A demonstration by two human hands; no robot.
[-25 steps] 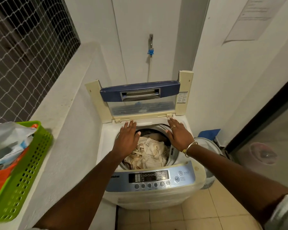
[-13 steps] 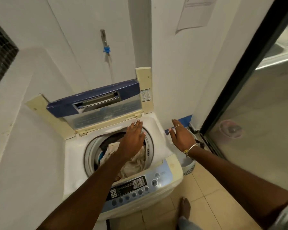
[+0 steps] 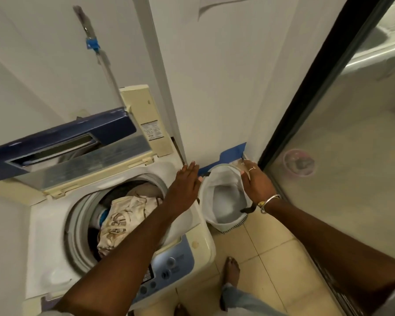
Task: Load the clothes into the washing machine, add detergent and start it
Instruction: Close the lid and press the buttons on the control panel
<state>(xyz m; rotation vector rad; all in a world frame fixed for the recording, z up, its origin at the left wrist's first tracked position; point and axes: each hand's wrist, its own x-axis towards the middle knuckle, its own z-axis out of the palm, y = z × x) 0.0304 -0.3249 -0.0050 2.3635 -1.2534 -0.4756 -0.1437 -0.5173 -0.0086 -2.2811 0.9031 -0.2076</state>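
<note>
Near edge: bare foot (image 3: 232, 269) on the floor tiles (image 3: 271, 254) beside the washing machine (image 3: 198, 245), control panel (image 3: 169, 267) untouched — not started. Drum (image 3: 78, 226) open and holding the clothes (image 3: 121, 215), cream printed fabric on top, darker items under; lid (image 3: 62, 144) folded up at the back. Left hand (image 3: 185, 185) off the drum opening now, flat and open above the machine's right rim, gripping nothing. Right hand (image 3: 257, 181) gone from the machine top a second ago to the laundry basket (image 3: 224, 197) on the floor by the wall, fingers on its far rim, hold too unclear to call. Basket looks empty — white lining only. Loading likely finished; detergent next, none in view. Tap (image 3: 91, 42) on the wall behind.
</note>
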